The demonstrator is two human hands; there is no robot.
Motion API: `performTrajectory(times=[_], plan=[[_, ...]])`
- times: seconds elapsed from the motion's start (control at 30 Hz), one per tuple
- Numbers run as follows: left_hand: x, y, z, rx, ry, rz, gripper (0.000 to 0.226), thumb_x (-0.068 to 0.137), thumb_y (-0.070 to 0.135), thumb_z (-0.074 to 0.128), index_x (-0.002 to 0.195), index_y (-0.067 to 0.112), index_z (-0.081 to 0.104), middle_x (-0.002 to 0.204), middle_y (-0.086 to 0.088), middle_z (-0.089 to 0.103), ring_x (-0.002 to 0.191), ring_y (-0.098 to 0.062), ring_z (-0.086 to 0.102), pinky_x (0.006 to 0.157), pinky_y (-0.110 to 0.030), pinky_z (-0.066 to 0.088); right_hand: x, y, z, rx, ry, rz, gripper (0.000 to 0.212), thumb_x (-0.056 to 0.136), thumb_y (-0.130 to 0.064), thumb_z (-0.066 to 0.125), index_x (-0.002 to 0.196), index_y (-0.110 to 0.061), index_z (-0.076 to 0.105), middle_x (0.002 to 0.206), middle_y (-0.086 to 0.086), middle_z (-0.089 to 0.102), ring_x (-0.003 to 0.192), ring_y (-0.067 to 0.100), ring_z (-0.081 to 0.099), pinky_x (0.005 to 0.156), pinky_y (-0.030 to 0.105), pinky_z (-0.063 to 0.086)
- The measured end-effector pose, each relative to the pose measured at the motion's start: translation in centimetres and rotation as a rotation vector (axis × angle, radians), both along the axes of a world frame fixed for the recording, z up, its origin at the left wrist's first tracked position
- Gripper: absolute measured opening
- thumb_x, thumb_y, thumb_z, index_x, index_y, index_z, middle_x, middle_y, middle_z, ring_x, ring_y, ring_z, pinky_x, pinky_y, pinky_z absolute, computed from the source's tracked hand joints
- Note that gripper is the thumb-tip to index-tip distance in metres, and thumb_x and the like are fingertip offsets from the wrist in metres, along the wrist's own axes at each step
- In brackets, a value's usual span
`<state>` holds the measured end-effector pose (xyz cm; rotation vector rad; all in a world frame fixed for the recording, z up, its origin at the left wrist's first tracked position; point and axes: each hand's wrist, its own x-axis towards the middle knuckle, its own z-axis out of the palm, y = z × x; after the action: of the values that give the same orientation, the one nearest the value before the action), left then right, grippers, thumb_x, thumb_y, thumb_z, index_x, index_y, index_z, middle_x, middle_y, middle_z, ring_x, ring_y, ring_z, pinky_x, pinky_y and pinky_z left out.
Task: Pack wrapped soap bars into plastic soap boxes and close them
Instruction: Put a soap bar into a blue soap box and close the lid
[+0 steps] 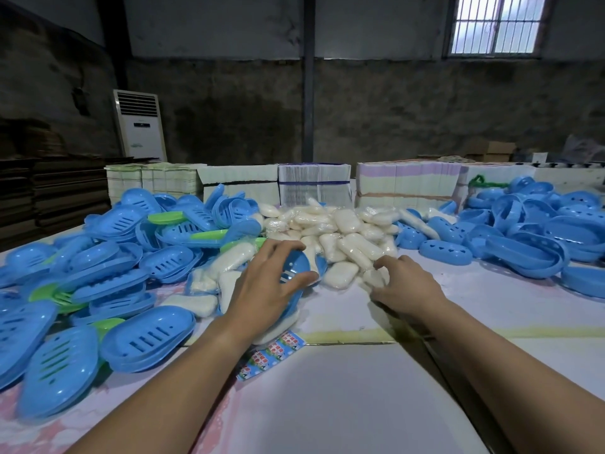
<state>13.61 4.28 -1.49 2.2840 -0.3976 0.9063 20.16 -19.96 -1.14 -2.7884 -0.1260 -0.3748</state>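
Left hand (pixel 265 283) grips a blue soap box (pixel 294 273) just left of the soap pile (pixel 340 234), probably keeping it steady for loading. Right hand (pixel 402 286) pinches a wrapped bar (pixel 373 277) at the pile's near edge.

The back wall (pixel 425 103) is dark gray and looks stained. A window (pixel 496 24) with bars sits in the upper right of the frame and lets in pale light (the rest of the room is dim). A dark pole (pixel 308 77) runs up the middle. A tall white air cooler (pixel 140 126) stands at the left. Cardboard boxes (pixel 491 150) sit at the far right.
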Motion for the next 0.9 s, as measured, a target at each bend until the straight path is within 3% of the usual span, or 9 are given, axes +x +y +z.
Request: performTrajectory(times=[0.13,0.23,0.33,0.43,0.53,0.6,0.67,0.77,0.9], plan=[[-0.2,-0.4,0.4,-0.08,0.028,0.015,0.039,0.09,0.027,0.07,0.122,0.04,0.055,0.114,0.019,0.046,0.098,0.006,0.045,0.074,-0.002,0.035,-0.6,0.3,0.4,0.038,-0.025,0.018,0.064,0.075,-0.036,0.069,0.135,-0.031,0.048,0.116,0.002,0.061,0.104,0.024,0.058,0.078,0.032,0.044],[-0.4,-1.0,1.1,-0.395,0.122,-0.012,0.048,0.086,0.007,0.071,0.112,0.044,0.054,0.106,0.019,0.055,0.088,0.012,0.054,0.064,0.0,0.04,-1.5,0.9,1.0,0.384,-0.041,0.133,0.061,0.077,-0.026,0.071,0.135,-0.031,0.05,0.107,-0.001,0.061,0.094,0.019,0.059,0.074,0.029,0.045],[-0.5,-1.6,1.4,-0.751,0.282,-0.038,0.034,0.087,0.004,0.071,0.101,0.034,0.064,0.101,0.005,0.065,0.079,-0.004,0.064,0.063,-0.02,0.055,-2.9,2.5,1.8,0.845,-0.088,0.29,0.055,0.082,-0.017,0.072,0.13,-0.036,0.054,0.11,-0.002,0.061,0.086,0.012,0.061,0.067,0.022,0.046],[-0.7,-2.6,2.1,-1.127,0.379,-0.168,0.016,0.093,0.003,0.062,0.102,0.016,0.066,0.086,-0.008,0.067,0.071,-0.022,0.065,0.066,-0.039,0.059,-4.7,4.3,2.3,1.063,-0.131,0.45,0.048,0.082,-0.017,0.076,0.12,-0.041,0.059,0.11,-0.006,0.061,0.078,0.01,0.065,0.062,0.016,0.051],[-1.0,-4.0,2.4,-1.435,0.444,-0.338,0.014,0.1,0.012,0.054,0.106,0.02,0.063,0.092,-0.01,0.07,0.073,-0.025,0.068,0.074,-0.043,0.058,-6.1,5.9,1.7,1.011,-0.225,0.566,0.043,0.081,-0.015,0.076,0.111,-0.044,0.062,0.104,-0.01,0.061,0.069,0.002,0.06,0.063,0.017,0.051],[-1.5,-4.8,2.2,-1.542,0.637,-0.472,0.021,0.101,0.027,0.055,0.116,0.02,0.066,0.107,-0.014,0.073,0.079,-0.03,0.072,0.071,-0.048,0.061,-6.4,6.7,1.2,0.796,-0.34,0.524,0.039,0.079,-0.02,0.073,0.11,-0.042,0.063,0.102,-0.018,0.061,0.082,0.0,0.06,0.076,0.021,0.052],[-2.1,-5.2,2.2,-1.549,0.831,-0.575,0.035,0.098,0.041,0.054,0.101,0.015,0.077,0.099,-0.014,0.076,0.074,-0.029,0.075,0.065,-0.046,0.062,-6.5,7.0,0.9,0.604,-0.407,0.472,0.037,0.076,-0.026,0.066,0.111,-0.036,0.066,0.105,-0.02,0.058,0.093,0.001,0.057,0.087,0.028,0.051],[-2.0,-5.2,2.1,-1.556,0.8,-0.669,0.047,0.093,0.047,0.053,0.073,0.013,0.08,0.085,-0.01,0.075,0.07,-0.027,0.074,0.072,-0.043,0.058,-6.5,6.7,1.2,0.545,-0.417,0.428,0.038,0.068,-0.034,0.061,0.105,-0.034,0.071,0.099,-0.021,0.057,0.091,0.0,0.056,0.086,0.028,0.05],[-2.1,-5.2,2.5,-1.54,0.755,-0.643,0.053,0.091,0.058,0.058,0.079,0.01,0.077,0.08,-0.012,0.073,0.068,-0.026,0.073,0.063,-0.038,0.06,-6.7,6.6,1.2,0.539,-0.376,0.481,0.034,0.066,-0.034,0.064,0.098,-0.033,0.075,0.096,-0.019,0.063,0.091,0.001,0.059,0.081,0.022,0.048]])
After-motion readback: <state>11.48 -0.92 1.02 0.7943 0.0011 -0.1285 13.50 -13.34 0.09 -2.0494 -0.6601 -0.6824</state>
